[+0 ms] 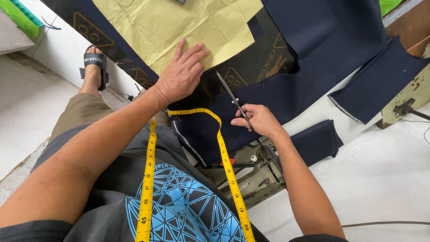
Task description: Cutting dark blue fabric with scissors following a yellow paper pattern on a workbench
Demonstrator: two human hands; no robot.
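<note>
navy cloth fills the centre and upper right of the frame. the right hand is closed around scissors there, while the left hand presses flat, fingers spread, on yellow pattern paper at top centre.

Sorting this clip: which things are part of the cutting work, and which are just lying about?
In use:
left hand pressing the yellow paper pattern
right hand holding scissors
navy fabric under the pattern

Lying about:
yellow measuring tape round the neck
folded navy piece
sewing machine
green item
</note>
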